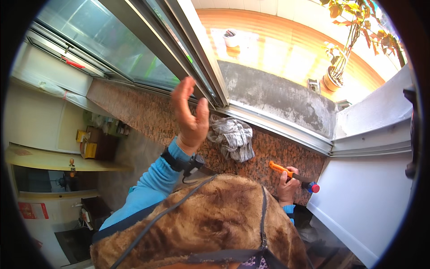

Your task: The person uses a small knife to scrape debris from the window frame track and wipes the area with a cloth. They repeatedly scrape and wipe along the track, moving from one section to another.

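Note:
My left hand (190, 119) is raised beside the sliding window frame (201, 49). Its fingers are stretched out, with the thumb apart and nothing held. My right hand (288, 187) grips a slim tool with an orange handle (278, 167) over the speckled stone sill; its kind is unclear. A dark strip runs from near that hand toward a blue bottle with a red cap (315, 188); whether it belongs to the tool I cannot tell. Between my hands a crumpled grey-and-white striped cloth (234, 138) lies on the stone sill (262, 154), against the window track.
The metal window track (282, 126) crosses ahead, with a grey concrete ledge (273, 92) beyond it. Outside are a potted plant (333, 78) and a small white pot (231, 39). A white panel (363, 201) stands at right. Cupboard shelves (67, 159) are at left.

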### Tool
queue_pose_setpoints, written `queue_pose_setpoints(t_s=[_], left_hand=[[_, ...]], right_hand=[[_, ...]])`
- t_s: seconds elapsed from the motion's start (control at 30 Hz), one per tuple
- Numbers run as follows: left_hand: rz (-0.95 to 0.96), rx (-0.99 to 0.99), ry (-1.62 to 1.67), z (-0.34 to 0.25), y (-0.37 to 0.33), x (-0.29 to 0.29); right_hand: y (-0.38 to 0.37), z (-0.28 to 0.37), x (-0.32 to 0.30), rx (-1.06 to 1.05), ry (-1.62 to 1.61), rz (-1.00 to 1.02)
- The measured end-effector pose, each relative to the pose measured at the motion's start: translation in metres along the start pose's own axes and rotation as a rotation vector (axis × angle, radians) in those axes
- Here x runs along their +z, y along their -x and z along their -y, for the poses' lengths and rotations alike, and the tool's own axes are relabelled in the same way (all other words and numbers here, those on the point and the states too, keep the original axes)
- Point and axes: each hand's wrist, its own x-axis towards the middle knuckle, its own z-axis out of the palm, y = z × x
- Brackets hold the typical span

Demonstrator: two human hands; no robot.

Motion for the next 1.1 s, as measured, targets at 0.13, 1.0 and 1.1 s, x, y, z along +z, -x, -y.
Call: queue_pose_setpoints(t_s=[0.13,1.0,1.1], left_hand=[[-0.097,-0.158,-0.026,0.008,-0.014,-0.010],[-0.082,-0.162,-0.066,0.014,-0.027,0.015],[-0.077,-0.149,-0.076,0.019,-0.028,0.013]], right_hand=[[-0.001,-0.006,0.008,-0.165,0.094,-0.045],[0.001,-0.010,0.001,-0.091,0.026,-0.002],[0.000,-0.011,0.001,-0.072,0.021,0.001]])
